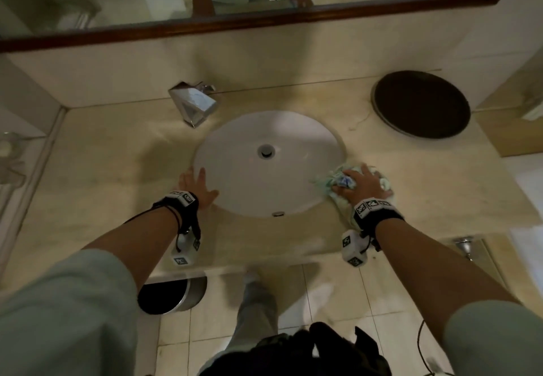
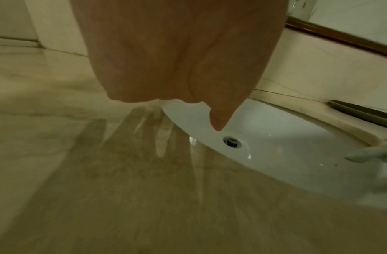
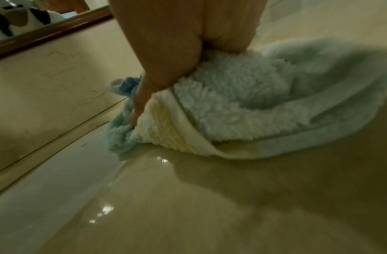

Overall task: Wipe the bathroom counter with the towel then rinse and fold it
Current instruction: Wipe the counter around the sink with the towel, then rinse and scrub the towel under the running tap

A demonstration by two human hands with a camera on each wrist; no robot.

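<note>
The crumpled pale towel is being pressed by the right hand, fingers spread flat over it and the thumb sunk into its folds. It is lying on the counter at the right rim of the white sink. The left hand is being rested flat, fingers straight, on the counter at the sink's left rim.

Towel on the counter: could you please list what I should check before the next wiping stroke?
1. Right hand presses the towel onto the counter: ok.
2. Towel spread flat: not ok, it is bunched.
3. Left hand flat on the counter by the sink, holding nothing: ok.
4. Dark round tray apart from the towel: ok.
5. Faucet running no water: ok.
6. Counter left of the sink already wiped: cannot tell.
</note>
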